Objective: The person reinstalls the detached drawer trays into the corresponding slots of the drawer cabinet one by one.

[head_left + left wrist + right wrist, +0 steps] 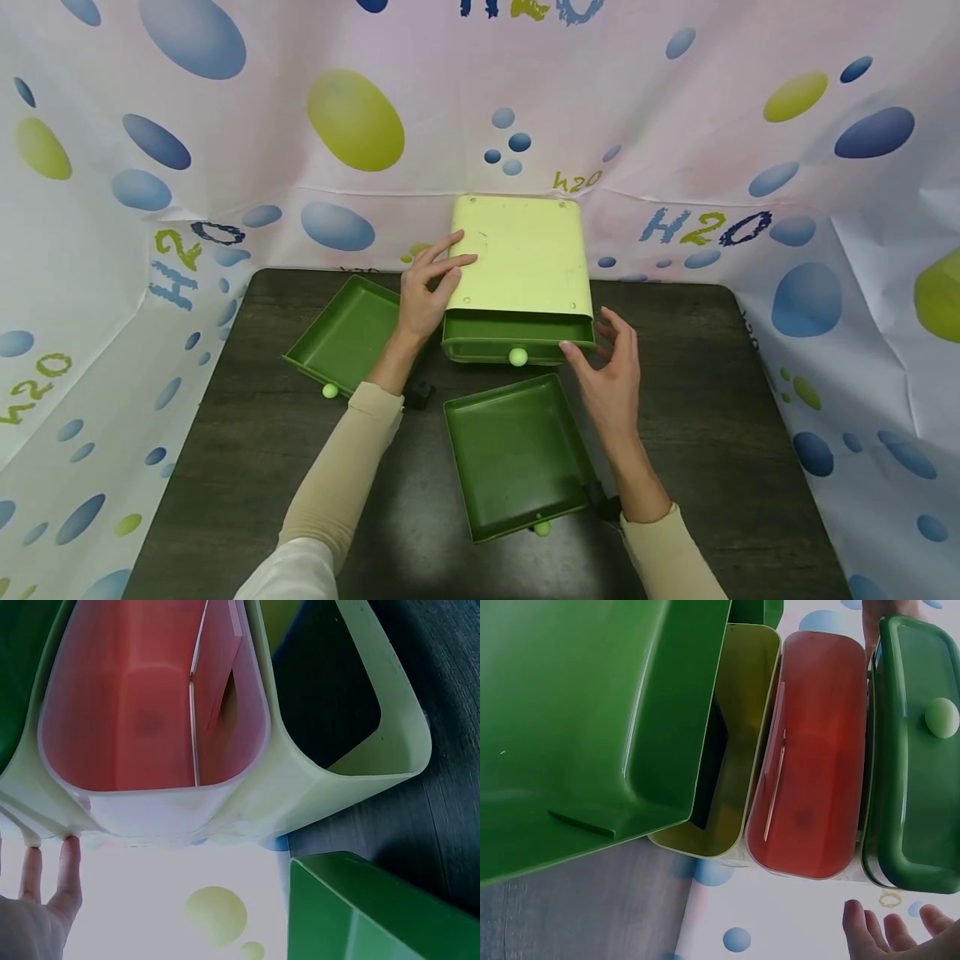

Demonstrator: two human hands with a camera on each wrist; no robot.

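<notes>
A pale yellow-green drawer unit (521, 254) stands at the back of the table. Its top green drawer (498, 348), with a round light-green knob (517, 357), sticks partly out. My left hand (427, 292) rests against the unit's upper left edge, fingers extended; fingertips touch its side in the left wrist view. At the drawer's front right corner is my right hand (613, 375), thumb near the front face and fingers loosely bent beside the side. The right wrist view shows these fingers apart from the unit. Below the drawer are a red-lined middle opening (810, 757) and a yellowish lower opening (754, 742).
One loose green drawer (348, 329) lies at the left, under my left forearm. Another green drawer (517, 458) lies in front of the unit, beside my right forearm. The dark table (712, 433) ends at a patterned cloth backdrop (675, 167) behind and around it.
</notes>
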